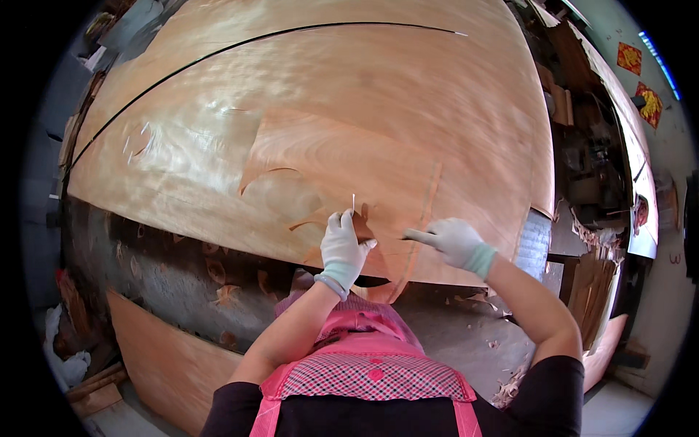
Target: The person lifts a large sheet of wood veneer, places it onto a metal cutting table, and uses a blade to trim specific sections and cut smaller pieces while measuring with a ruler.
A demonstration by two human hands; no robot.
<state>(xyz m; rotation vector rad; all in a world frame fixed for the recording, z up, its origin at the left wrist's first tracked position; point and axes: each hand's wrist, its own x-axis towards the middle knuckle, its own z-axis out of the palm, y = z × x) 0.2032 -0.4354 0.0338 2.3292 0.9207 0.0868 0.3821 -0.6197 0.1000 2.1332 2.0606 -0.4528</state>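
Note:
Both my hands wear white gloves with pale green cuffs. My left hand (341, 251) is closed, pinching a curled brown scrap of wood veneer (362, 227) above the near edge of the large veneer sheet (408, 80). A thin white strip (354, 201) stands up by its fingertips; I cannot make out whether it is held. To the right, my right hand (457, 242) is wrapped around a short dark tool (413, 235), which looks like a knife, pointing left. Under and beyond my hands lies a smaller orange-brown veneer piece (349, 149) with a ragged, curved left edge.
A long thin black rod (291, 33) arcs across the far part of the sheet. Another veneer panel (167, 357) leans at the lower left. Shavings (510, 386) litter the floor, and stacked wood strips (593, 291) stand on the right.

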